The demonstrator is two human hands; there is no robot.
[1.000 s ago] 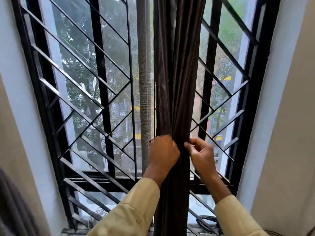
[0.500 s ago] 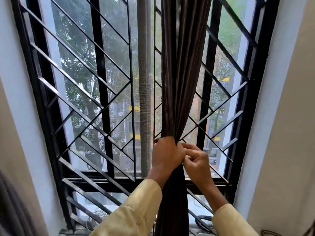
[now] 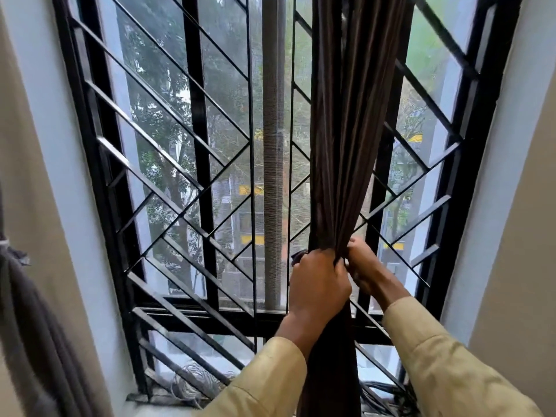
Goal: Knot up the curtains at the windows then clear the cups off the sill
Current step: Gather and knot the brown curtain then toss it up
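Left hand (image 3: 319,281) is clenched round the gathered curtain (image 3: 346,130); right hand (image 3: 362,264) pinches folds just beside those fingers. Cloth runs above and below the grip. Suggest collecting every pleat tight before looping.

The curtain (image 3: 346,145) hangs from above down to the hands and on below them. The left hand (image 3: 319,284) grips it from the front. The right hand (image 3: 365,266), just beside the left and partly behind the curtain, pinches its right edge. The window grille (image 3: 192,176) stands behind both hands. A second curtain (image 3: 30,326) hangs well to their left. Below them, a coil of wire (image 3: 192,383) lies at the sill (image 3: 156,410).
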